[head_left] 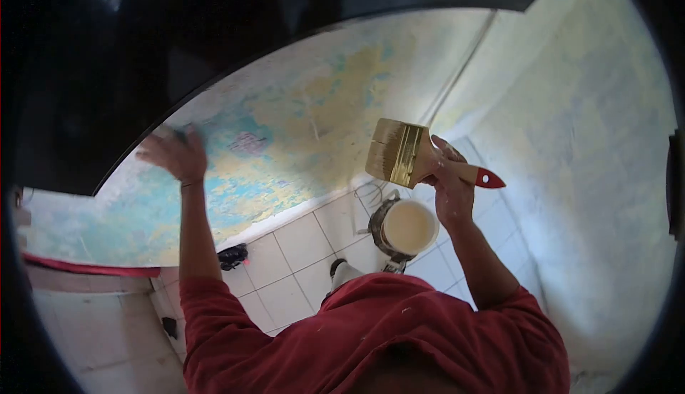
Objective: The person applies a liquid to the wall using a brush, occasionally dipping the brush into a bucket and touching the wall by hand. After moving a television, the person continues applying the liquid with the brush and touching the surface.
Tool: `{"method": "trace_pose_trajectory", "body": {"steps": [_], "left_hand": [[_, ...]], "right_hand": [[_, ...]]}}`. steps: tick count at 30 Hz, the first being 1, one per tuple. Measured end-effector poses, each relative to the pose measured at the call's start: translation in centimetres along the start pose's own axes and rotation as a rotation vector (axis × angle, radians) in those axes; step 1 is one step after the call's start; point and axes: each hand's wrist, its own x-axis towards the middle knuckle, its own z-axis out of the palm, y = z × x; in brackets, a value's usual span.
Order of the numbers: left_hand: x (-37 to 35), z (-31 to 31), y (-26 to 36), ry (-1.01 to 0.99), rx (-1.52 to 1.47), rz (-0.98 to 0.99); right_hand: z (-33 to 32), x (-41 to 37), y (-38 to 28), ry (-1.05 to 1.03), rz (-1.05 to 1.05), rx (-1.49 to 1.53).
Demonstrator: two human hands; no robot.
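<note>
My right hand (455,188) is closed round the handle of a wide paintbrush (421,157). Its bristles point left, its metal band is gold-coloured, and the wooden handle ends in a red tip with a hole. Pale flecks show on the fingers. Up at the left, my left hand (173,155) is raised in front of the patchy wall (285,126), its fingers smeared by motion. A dark blur lies beside those fingers; I cannot make out what it is. Below the brush stands a bucket (412,228) of cream-coloured liquid.
White tiles cover the floor (282,255). A black crumpled thing (233,256) lies at the wall's foot, and a smaller dark one (170,327) is farther left. A second wall (592,144) rises on the right. A black shape (178,30) blocks the upper view.
</note>
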Motion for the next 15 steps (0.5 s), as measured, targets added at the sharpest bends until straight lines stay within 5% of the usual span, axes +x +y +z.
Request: {"method": "trace_pose_trajectory", "body": {"steps": [4, 15], "left_hand": [[1.2, 3.0, 12.7, -0.26, 0.003, 0.236], [8.1, 8.6, 35.6, -0.319, -0.299, 0.694]], "right_hand": [[-3.5, -0.3, 0.6, 0.145, 0.105, -0.019], [-12.2, -2.1, 5.0, 0.314, 0.235, 0.085]]}}
